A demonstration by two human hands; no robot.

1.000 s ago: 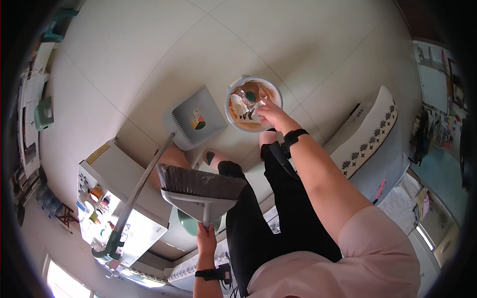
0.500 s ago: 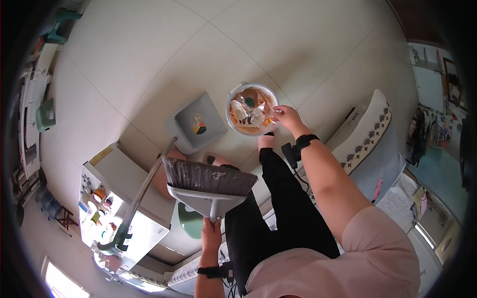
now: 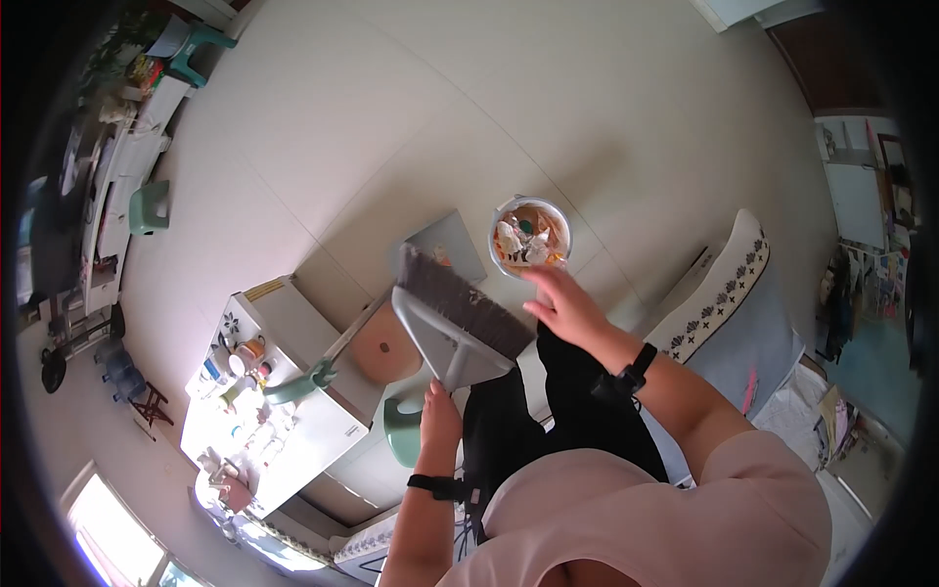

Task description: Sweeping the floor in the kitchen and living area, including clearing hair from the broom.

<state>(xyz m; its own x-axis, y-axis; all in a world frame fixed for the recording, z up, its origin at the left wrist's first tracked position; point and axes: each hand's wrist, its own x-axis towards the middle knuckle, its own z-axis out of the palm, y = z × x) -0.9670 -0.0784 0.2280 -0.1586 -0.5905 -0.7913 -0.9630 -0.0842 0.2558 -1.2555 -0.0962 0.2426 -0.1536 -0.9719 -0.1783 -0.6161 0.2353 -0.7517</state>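
Note:
My left hand (image 3: 441, 419) is closed round the handle of a broom (image 3: 453, 342), just below its head, which is held up with dark grey bristles facing away from me. Beyond the bristles lies a grey dustpan (image 3: 456, 235) on the floor, partly hidden by the broom, with a coloured scrap in it. Its long handle leans back to a green grip (image 3: 301, 382) by the table. A small round bin (image 3: 496, 249) holds crumpled wrappers and other litter. My right hand (image 3: 572, 308) hovers at the bin's near side, thumb and fingers apart, with nothing visible in it.
A white table (image 3: 333, 435) with cups and jars stands at the left. Beside it are a pinkish stool (image 3: 383, 344) and a green stool (image 3: 399, 435). A sofa arm with patterned trim (image 3: 719, 293) is at the right. Another green stool (image 3: 149, 207) stands far left.
My right hand has drawn back from over the bin's rim toward me. The broom head has tilted, its right end lower, and now covers part of the dustpan. The whole view has shifted.

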